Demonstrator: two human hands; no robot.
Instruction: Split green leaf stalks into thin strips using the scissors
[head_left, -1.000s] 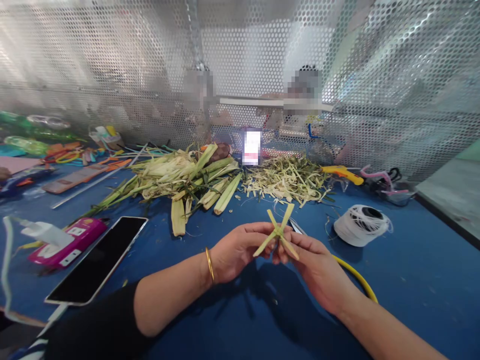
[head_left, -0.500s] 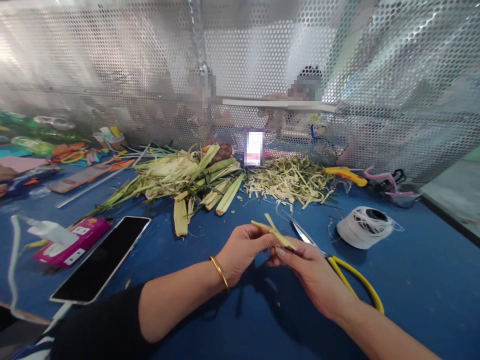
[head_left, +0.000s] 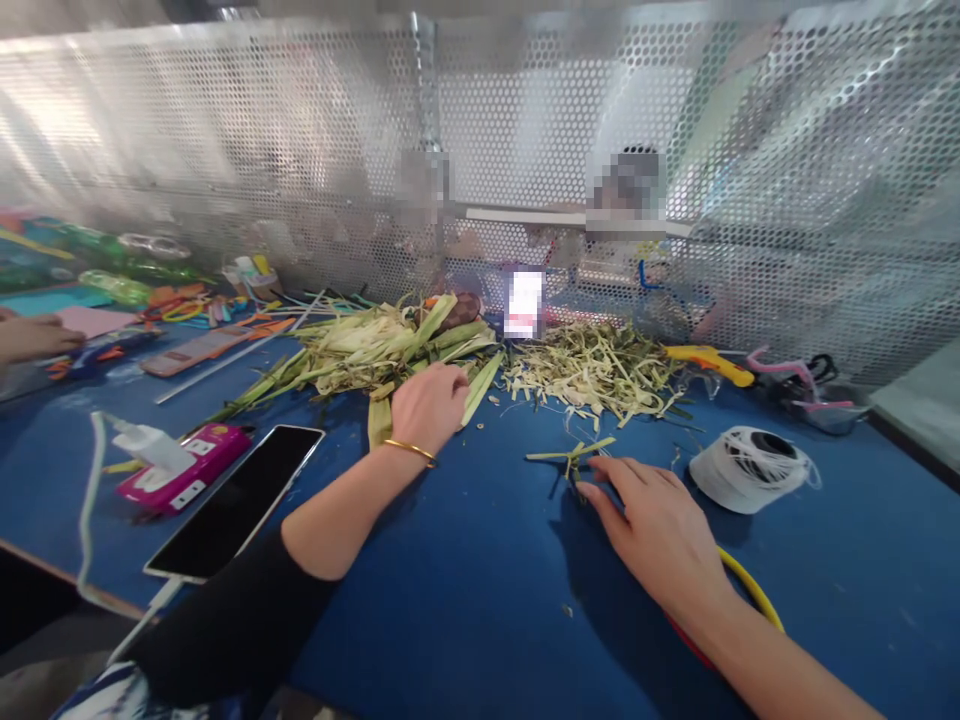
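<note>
My left hand (head_left: 426, 408), with a gold bangle at the wrist, is over the front of a pile of pale green leaf strips, like corn husks (head_left: 352, 350). Its fingers curl down, and what they close on is hidden. My right hand (head_left: 652, 520) is palm down over the table, thumb and fingers apart. Right at its fingertips lies a small crossed piece of leaf strips (head_left: 574, 456) on the blue tabletop. Under my right wrist, the yellow scissors handle (head_left: 754, 590) shows partly.
Shredded scraps (head_left: 592, 370) are heaped at the back. To the right stand a white thread spool (head_left: 739, 475) and a yellow glue gun (head_left: 712, 363). A phone (head_left: 240, 500) and a magenta power strip (head_left: 195, 465) lie left. Another person's hand (head_left: 34, 338) is far left. A perforated metal screen (head_left: 300, 150) closes the back.
My left hand has left the folded strips and moved left to the leaf pile. My right hand has set the crossed piece down and opened. The view has shifted slightly.
</note>
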